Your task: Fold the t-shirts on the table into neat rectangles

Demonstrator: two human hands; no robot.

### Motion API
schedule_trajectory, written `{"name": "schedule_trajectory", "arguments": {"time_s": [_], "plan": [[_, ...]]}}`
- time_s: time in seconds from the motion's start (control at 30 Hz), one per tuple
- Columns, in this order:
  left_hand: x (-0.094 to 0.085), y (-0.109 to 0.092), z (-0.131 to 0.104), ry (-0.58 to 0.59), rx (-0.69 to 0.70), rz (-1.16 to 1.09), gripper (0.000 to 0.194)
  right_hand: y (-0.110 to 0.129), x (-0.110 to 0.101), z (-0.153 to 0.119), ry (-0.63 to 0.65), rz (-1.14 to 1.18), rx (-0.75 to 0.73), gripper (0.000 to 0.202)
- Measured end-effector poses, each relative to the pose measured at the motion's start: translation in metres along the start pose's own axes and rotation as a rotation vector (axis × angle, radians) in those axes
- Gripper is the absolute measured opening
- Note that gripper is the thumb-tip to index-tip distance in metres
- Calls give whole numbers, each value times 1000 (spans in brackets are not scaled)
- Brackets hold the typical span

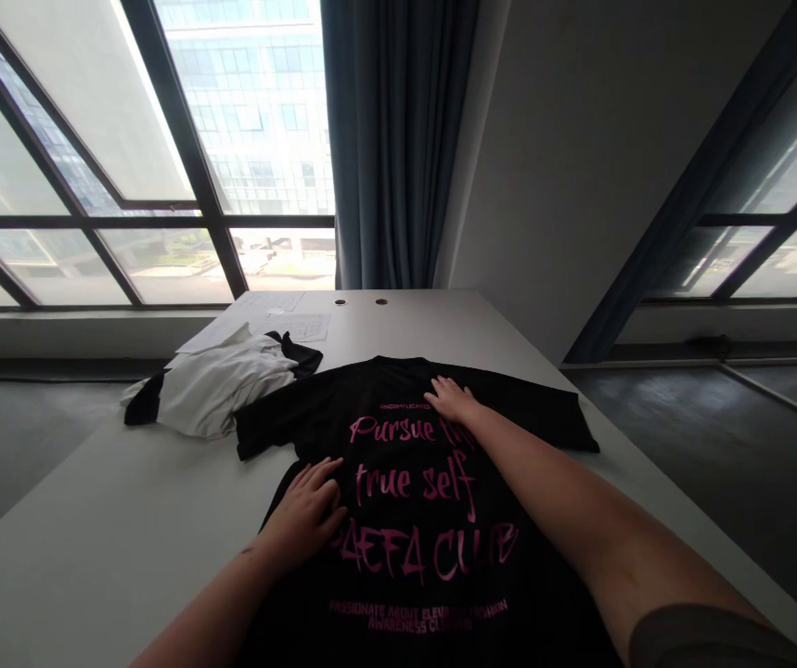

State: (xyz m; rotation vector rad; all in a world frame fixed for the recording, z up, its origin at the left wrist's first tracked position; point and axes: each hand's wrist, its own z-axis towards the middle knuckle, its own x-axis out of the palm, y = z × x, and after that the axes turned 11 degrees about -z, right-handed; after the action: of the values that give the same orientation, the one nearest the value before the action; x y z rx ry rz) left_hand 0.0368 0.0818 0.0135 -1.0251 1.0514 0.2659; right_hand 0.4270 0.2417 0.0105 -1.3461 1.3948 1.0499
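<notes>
Black shirt (408, 508) lies print-up on table (126, 529), collar (402, 363) toward far edge. Left hand (304, 510) rests on shirt's side, right hand (452, 401) below collar; fingers slightly apart, gripping nothing, probably to hold shirt flat. White clothing (210, 385) bunched at left edge.

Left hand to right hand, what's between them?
In the head view, pink lettering on the black shirt lies between the left hand and right hand.
</notes>
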Motion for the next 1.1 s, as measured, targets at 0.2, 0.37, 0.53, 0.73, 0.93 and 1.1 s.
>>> {"name": "schedule_trajectory", "arguments": {"time_s": [0.2, 0.37, 0.53, 0.73, 0.93, 1.1], "plan": [[-2, -3, 0, 18, -6, 10, 8, -15, 13, 44, -124, 31, 206, 66], [0, 0, 1, 15, 0, 3, 9, -24, 18, 63, -112, 36, 243, 75], [3, 4, 0, -8, 27, -6, 9, -29, 14, 69, -57, 7, 209, 74], [3, 5, 0, 3, 11, 6, 9, -68, -6, 43, -123, -29, 152, 65], [4, 6, 0, -23, 22, -19, 10, -185, -12, -17, -296, -126, 627, 47], [4, 5, 0, -26, 15, -20, 10, -243, 12, -49, -232, -72, 988, 44]]}}
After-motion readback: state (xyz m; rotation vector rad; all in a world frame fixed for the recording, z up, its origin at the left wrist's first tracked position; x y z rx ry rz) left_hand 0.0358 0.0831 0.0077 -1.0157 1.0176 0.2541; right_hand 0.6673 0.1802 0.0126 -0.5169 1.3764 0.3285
